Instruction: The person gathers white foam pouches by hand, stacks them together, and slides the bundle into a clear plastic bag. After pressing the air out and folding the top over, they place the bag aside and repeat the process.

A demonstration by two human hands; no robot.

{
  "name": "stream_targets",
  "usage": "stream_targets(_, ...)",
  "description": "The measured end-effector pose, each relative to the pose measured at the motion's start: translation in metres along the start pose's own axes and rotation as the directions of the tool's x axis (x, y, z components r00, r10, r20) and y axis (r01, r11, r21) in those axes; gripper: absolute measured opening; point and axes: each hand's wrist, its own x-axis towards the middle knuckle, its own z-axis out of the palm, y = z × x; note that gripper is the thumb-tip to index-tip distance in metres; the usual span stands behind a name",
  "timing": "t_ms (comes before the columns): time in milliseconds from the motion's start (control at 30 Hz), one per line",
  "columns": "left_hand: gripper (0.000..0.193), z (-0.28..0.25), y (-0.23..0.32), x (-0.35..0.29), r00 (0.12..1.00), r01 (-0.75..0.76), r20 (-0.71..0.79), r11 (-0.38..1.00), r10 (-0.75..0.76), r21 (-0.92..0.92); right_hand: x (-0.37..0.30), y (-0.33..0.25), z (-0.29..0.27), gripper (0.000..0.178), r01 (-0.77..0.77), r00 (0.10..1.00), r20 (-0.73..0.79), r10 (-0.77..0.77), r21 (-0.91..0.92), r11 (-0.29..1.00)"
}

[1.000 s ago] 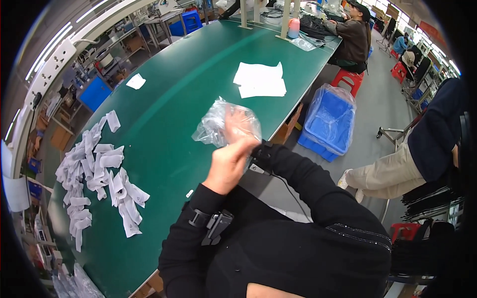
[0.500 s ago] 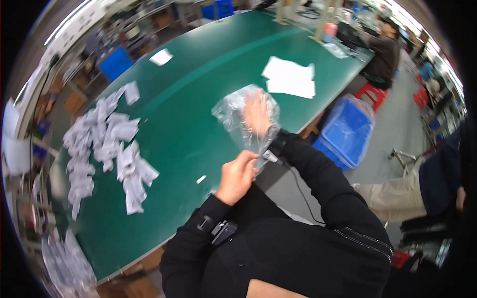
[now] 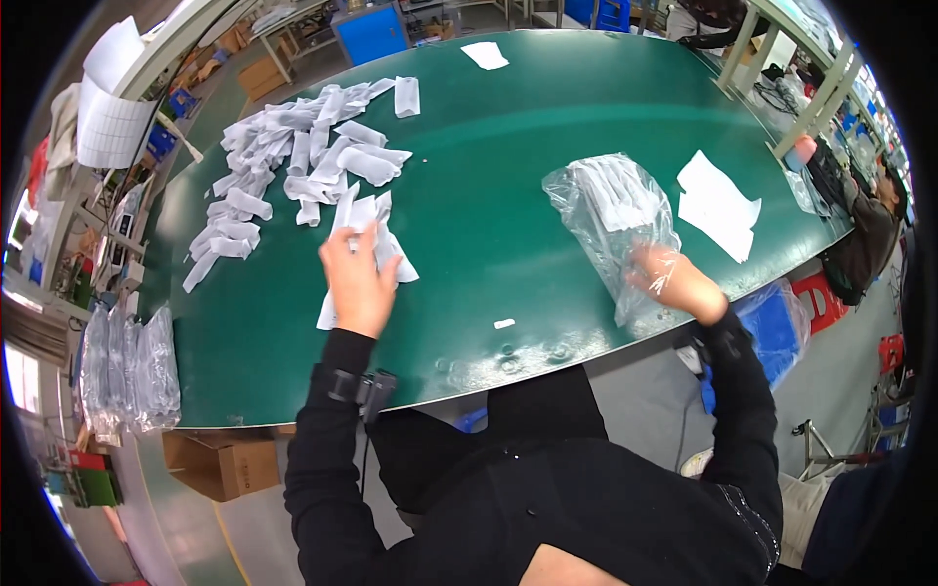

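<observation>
A loose group of small white folded packets (image 3: pixel 396 252) lies at the near end of the pile. Over these packets is my left hand (image 3: pixel 358 278), its fingers apart and nothing held in it. To the right, a clear plastic bag (image 3: pixel 592 232) lies on the green table, with a neat row of white packets (image 3: pixel 625 192) inside its far end. At the near end of this bag is my right hand (image 3: pixel 682 283), with clear film over its fingers. Blur and the film hide whether those fingers grip the plastic.
A bigger heap of white packets (image 3: pixel 269 132) covers the table's (image 3: pixel 489 215) far left. White sheets (image 3: pixel 718 210) lie right of the bag, and another paper (image 3: pixel 486 55) at the far edge. Clear bags (image 3: pixel 132 366) hang at the left edge. A blue bin (image 3: pixel 767 337) stands below, right.
My left hand has let go of the bag and moved left to the loose packets. My right hand has drawn back toward the bag's near end. White packets now show in the bag.
</observation>
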Motion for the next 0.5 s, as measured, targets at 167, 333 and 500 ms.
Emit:
stream_targets(167, 0.02, 0.033, -0.08, 0.015, 0.987, 0.148, 0.088, 0.974, -0.135, -0.173, -0.035, -0.078, -0.105, 0.026, 0.081, 0.993, 0.071, -0.092, 0.144, 0.986)
stream_targets(333, 0.01, 0.005, -0.076, 0.033, 0.942, 0.162, -0.207, 0.898, -0.264, -0.41, 0.046, -0.13, -0.1, 0.02, 0.345, 0.936, -0.194, -0.293, 0.341, 0.875)
stream_targets(500, 0.009, -0.071, -0.005, 0.005, 0.947, 0.244, -0.128, 0.92, -0.294, -0.306, 0.171, -0.189, -0.032, 0.014, 0.643, 0.765, -0.255, -0.591, 0.253, 0.723)
